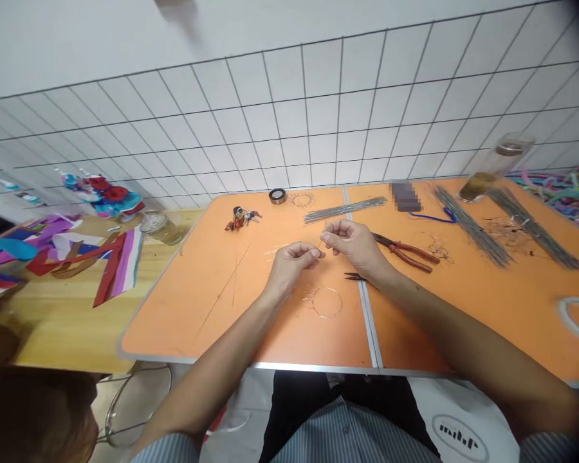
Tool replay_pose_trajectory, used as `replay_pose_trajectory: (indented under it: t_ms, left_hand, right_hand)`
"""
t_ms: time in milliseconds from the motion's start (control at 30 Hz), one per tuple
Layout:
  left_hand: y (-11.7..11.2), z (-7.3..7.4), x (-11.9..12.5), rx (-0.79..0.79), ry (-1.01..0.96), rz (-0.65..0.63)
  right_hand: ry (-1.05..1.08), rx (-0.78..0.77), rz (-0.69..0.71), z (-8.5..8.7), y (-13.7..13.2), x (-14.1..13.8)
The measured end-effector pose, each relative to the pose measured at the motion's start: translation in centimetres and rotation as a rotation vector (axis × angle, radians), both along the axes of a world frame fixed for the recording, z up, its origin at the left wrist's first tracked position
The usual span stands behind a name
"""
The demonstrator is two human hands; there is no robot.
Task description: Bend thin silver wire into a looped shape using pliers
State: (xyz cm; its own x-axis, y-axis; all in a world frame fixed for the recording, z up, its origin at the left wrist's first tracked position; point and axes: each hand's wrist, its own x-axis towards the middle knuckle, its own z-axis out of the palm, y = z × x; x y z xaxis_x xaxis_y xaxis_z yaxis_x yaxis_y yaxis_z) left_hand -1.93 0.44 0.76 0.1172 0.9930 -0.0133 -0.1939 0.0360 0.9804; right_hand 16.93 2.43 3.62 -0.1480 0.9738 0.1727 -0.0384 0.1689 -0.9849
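Striped sleeves and both forearms lowest in view, reaching onto orange table point(212, 321). Far left, on neighbouring wooden surface: coloured fabric strips point(110, 257), glass jar point(163, 227). On orange top: key bunch point(241, 218), tape roll point(277, 195). Left hand point(292, 260) pinches thin wire point(321, 243) between thumb and forefinger; right hand point(354, 244) pinches same wire just beside it, fingertips nearly touching, held just above table centre. Wire very fine, pale, barely visible; only a short length shows between the hands, shape unclear. Wire ring point(327, 302) lies flat near the hands, untouched. Right of hands: pliers point(405, 252), straight wire bundles point(468, 225). Judgement: step in hand looks like fingertip bending or twisting; a further bend calls for firm anchor in left pinch, small controlled turn in right.
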Motion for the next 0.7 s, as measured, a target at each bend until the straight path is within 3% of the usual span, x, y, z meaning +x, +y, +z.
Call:
replay_pose_trajectory:
  t_ms: [100, 200, 500, 700]
  left_hand:
    - [0.1, 1.3, 1.0, 0.076, 0.189, -0.076]
    - [0.7, 1.8, 2.0, 0.144, 0.215, 0.03]
    - [0.3, -1.5, 2.1, 0.149, 0.17, 0.051]
    - [0.9, -1.1, 2.0, 0.086, 0.018, 0.206]
  right_hand:
    - [-0.06, 0.041, -0.064, -0.7, -0.8, 0.9]
    - [-0.2, 0.132, -0.09, -1.5, -1.4, 1.4]
    - [-0.486, 0.174, -0.08, -2.7, -2.6, 1.3]
    - [-0.56, 0.173, -0.061, -2.5, -1.9, 2.7]
